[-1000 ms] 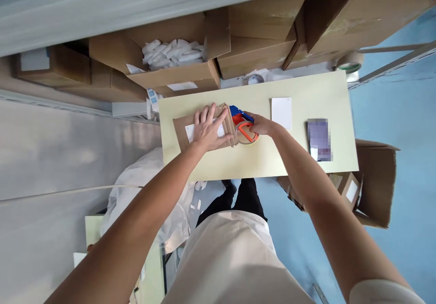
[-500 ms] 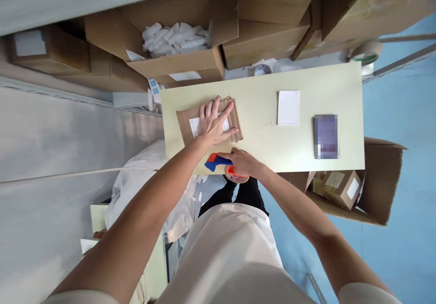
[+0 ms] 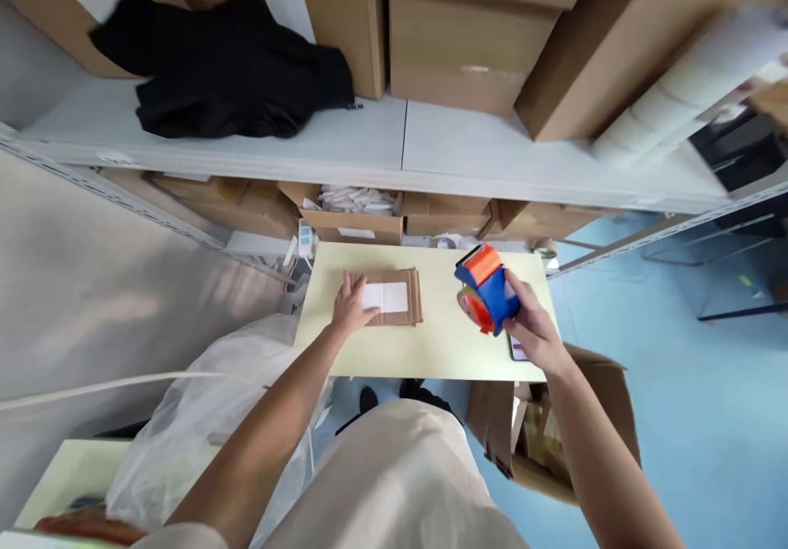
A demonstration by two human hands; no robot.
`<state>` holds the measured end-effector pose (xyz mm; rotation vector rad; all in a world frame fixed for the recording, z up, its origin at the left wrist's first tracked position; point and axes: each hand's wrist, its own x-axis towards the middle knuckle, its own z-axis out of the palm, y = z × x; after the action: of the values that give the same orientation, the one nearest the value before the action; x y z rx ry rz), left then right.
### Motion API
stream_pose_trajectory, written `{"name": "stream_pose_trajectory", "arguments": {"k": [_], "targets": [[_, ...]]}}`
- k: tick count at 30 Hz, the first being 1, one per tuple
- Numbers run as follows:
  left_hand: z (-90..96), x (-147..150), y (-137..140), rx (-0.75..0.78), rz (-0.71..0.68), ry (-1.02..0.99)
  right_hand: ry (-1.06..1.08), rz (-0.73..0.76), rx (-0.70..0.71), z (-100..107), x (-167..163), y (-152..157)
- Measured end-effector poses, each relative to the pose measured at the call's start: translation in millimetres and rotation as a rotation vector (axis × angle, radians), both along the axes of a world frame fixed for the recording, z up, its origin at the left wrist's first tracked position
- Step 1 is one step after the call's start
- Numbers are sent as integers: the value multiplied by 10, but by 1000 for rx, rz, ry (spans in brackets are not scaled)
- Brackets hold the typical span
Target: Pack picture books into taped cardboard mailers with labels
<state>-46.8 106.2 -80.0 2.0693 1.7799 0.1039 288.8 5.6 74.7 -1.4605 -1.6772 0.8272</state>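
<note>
A flat brown cardboard package (image 3: 391,319) with a white label (image 3: 395,296) lies on the pale yellow table (image 3: 424,360). My left hand (image 3: 350,306) rests on its left end, fingers apart, the thumb reaching onto the label. In my right hand (image 3: 534,331) is a blue and orange tape dispenser (image 3: 496,295), held up over the table's right side, apart from the package. A roll of tape shows in the dispenser. Part of a phone (image 3: 518,350) peeks out below my right hand.
Behind the table stands a shelf (image 3: 369,155) with cartons and a black cloth (image 3: 240,65). An open carton (image 3: 354,225) of white pieces sits on the lower level. Another open box (image 3: 607,418) stands below right, and a clear plastic bag (image 3: 203,418) lies at left.
The view has tilted up, showing the upper shelf. My right hand has lifted the tape dispenser from the table's near edge and moved it right. My left hand has slid to the package's left end.
</note>
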Motion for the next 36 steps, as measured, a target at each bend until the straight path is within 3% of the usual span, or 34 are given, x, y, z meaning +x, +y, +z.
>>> {"name": "stream_pose_trajectory", "arguments": {"k": [4,7,9,13,16,20,23,25,27,31,33,36], "targets": [[5,37,-69,2,-7,-69,-292,-40,348,646,22,662],[-12,38,-164,41,-5,-154,-408,-64,470,994,41,1348],[-56,25,-240,74,79,-201,-439,-63,502,1093,64,1828],[-176,-26,-421,94,261,-273,-555,-32,488,955,120,2586],[-248,-85,-548,82,307,-347,-632,2,474,759,154,2862],[-280,-187,-639,4,294,-432,-689,8,513,719,176,2877],[-269,-266,-659,-65,239,-473,-707,-63,613,662,150,2555],[-272,-318,-668,-90,198,-487,-639,-134,638,408,88,2110],[-291,-373,-680,-108,171,-489,-516,-198,547,-75,-27,1504],[-359,-474,-704,-152,118,-501,-388,-81,0,-1357,-411,317],[-400,-504,-705,-163,88,-519,-307,1,-211,-1844,-659,8],[-462,-511,-693,-176,77,-535,-133,-76,-311,-2147,-1015,-51]]}}
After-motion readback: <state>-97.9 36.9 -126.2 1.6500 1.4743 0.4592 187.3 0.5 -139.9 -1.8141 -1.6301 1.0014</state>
